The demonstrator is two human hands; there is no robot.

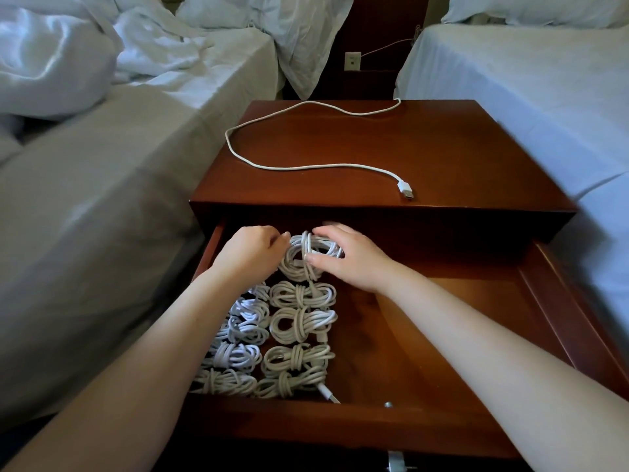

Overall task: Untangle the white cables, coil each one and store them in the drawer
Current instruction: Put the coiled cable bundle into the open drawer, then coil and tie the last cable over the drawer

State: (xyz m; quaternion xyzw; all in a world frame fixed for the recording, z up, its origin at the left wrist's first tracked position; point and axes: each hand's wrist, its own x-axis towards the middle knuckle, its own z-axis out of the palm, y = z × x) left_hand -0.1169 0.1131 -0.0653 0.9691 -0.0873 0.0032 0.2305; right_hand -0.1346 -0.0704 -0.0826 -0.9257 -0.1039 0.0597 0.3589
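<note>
Head view | right hand (347,258) clamped over top coil (304,264), thumb on near side, at back left of drawer (442,335) | left hand (252,250) curled against its left edge, pinch unclear | stored coils (303,323): four nearer in same column, about five alongside, partly under forearm | one loose cable (306,168) uncoiled on nightstand (442,148)

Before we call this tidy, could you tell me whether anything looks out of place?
One white USB cable lies uncoiled across the reddish-brown wooden nightstand top, while the other white cable coils sit in rows in the open drawer, where the left hand and right hand hold the farthest coil.
</note>
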